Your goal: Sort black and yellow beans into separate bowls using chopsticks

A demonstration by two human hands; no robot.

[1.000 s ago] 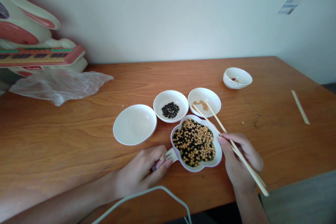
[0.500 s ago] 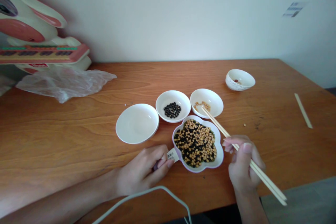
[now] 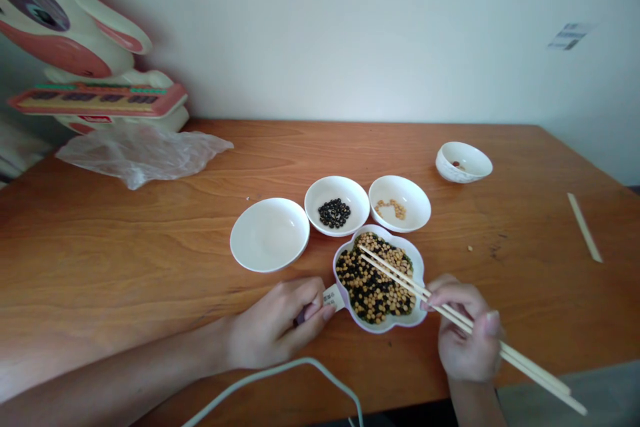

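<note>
My left hand (image 3: 283, 320) is closed around the handle of a flower-shaped dish (image 3: 419, 317), which is full of mixed black and yellow beans (image 3: 373, 287). With my right hand (image 3: 467, 330) I grip a pair of wooden chopsticks (image 3: 400, 278), their tips slightly apart over the beans in the dish. Directly behind the dish stand a white bowl with black beans (image 3: 327, 185) and a white bowl with a few yellow beans (image 3: 417, 203). To their left is a white bowl (image 3: 270, 233) with nothing visible inside.
A patterned bowl (image 3: 457, 173) with small bits inside stands at the back right. Farther right lies a pale stick (image 3: 584, 227). A crumpled plastic bag (image 3: 145, 157) and a cow-shaped toy keyboard (image 3: 105, 97) occupy the back left. A white cable (image 3: 280, 368) loops at the front.
The chopstick tips have moved from the yellow-bean bowl to above the flower-shaped dish, and they are farther apart. My left hand keeps its hold; the view has shifted slightly.
</note>
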